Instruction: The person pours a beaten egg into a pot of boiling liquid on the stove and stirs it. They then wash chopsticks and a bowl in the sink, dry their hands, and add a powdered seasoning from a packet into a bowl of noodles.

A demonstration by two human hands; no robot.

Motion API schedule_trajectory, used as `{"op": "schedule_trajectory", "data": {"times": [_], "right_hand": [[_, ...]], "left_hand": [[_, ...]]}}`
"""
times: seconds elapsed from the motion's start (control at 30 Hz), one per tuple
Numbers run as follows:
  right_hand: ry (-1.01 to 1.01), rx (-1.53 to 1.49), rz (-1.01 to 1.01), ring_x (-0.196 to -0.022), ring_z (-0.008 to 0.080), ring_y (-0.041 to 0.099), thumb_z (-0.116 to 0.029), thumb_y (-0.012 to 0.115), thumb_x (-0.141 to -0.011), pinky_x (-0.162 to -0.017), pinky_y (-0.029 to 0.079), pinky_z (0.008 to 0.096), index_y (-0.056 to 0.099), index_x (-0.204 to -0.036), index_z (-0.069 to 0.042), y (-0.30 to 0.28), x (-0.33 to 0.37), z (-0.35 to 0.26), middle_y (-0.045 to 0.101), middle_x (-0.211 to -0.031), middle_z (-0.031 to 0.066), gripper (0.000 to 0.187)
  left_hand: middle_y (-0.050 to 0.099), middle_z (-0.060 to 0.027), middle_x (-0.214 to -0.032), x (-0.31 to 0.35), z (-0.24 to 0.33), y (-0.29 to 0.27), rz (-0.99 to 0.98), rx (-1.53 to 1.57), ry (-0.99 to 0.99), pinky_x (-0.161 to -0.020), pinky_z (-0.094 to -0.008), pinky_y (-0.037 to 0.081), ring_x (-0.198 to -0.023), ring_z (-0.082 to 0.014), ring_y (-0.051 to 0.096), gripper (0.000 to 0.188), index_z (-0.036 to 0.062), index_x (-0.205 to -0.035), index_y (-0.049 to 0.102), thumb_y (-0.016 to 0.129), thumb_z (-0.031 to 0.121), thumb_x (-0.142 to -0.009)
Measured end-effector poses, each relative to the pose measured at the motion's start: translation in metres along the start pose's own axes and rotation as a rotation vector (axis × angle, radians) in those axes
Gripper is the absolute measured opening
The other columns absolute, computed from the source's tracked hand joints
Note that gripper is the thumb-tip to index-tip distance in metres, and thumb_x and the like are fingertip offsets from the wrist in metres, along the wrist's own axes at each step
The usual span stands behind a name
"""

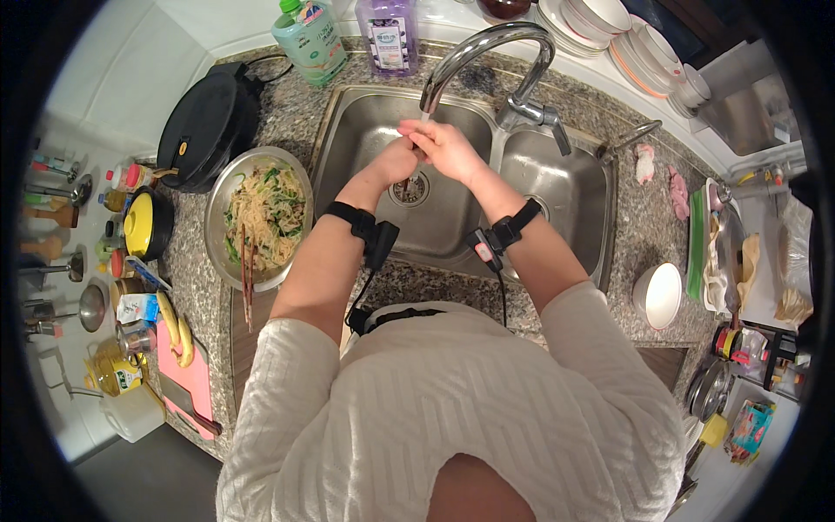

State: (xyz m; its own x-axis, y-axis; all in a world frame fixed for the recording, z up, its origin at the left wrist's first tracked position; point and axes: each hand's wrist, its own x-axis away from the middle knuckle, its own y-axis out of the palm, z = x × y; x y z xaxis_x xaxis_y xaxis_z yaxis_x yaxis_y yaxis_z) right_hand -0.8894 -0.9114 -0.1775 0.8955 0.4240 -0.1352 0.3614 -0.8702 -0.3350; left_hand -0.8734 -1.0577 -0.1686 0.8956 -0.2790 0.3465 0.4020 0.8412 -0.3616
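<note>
Holding our left hand (396, 163) and right hand (449, 151) together just below the tap (446, 65), over the left basin (350, 135), we should rub every side, letting drips fall near the drain (420, 189), away from the noodle bowl (214, 205) on the tabletop (195, 291).

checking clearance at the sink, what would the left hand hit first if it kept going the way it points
The left hand would most likely meet the right hand first; they overlap under the faucet, though depth between them is unclear.
</note>
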Motion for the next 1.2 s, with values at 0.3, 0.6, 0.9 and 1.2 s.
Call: {"op": "schedule_trajectory", "data": {"times": [0.3,0.6,0.9,1.2], "right_hand": [[0.130,-0.320,0.017,-0.096,0.0150,0.069,-0.018,0.056,-0.101,-0.085,0.055,0.0286,0.067,-0.118,-0.001,-0.029,-0.019,-0.002,0.073,-0.104,0.0098,0.026],[-0.011,-0.050,-0.040,-0.097,0.0240,0.071,-0.025,0.053,-0.101,-0.087,0.054,0.0332,0.067,-0.121,-0.004,-0.009,-0.019,0.001,0.073,-0.110,0.0135,0.032],[-0.066,0.118,0.101,-0.108,0.0322,0.067,-0.026,0.062,-0.096,-0.090,0.051,0.0374,0.064,-0.124,-0.005,-0.032,0.023,0.013,0.069,-0.116,0.0177,0.035],[0.146,0.172,-0.085,-0.086,0.0232,0.069,-0.023,0.062,-0.097,-0.078,0.053,0.0338,0.068,-0.121,-0.012,-0.071,0.095,-0.024,0.073,-0.101,0.0139,0.028]], "left_hand": [[0.070,-0.0192,-0.097,-0.006,-0.105,0.018,0.049,-0.390,-0.168,-0.085,-0.0392,0.049,-0.093,-0.0335,0.065,0.037,0.0003,-0.111,0.066,0.055,0.033,-0.100],[0.069,-0.0234,-0.096,-0.013,-0.023,0.010,0.328,-0.270,0.176,-0.081,-0.0460,0.051,-0.091,-0.0410,0.065,0.027,0.0027,-0.105,0.070,0.061,0.026,-0.093],[0.071,-0.0165,-0.079,0.001,0.001,-0.009,0.395,-0.273,0.099,-0.069,-0.0360,0.053,-0.070,-0.0235,0.069,0.024,0.0057,-0.095,0.076,0.076,0.028,-0.087],[0.072,-0.0153,-0.083,0.046,0.095,-0.077,0.560,-0.357,0.283,-0.071,-0.0357,0.053,-0.074,-0.0225,0.069,0.018,0.0009,-0.100,0.072,0.072,0.015,-0.089]]}}
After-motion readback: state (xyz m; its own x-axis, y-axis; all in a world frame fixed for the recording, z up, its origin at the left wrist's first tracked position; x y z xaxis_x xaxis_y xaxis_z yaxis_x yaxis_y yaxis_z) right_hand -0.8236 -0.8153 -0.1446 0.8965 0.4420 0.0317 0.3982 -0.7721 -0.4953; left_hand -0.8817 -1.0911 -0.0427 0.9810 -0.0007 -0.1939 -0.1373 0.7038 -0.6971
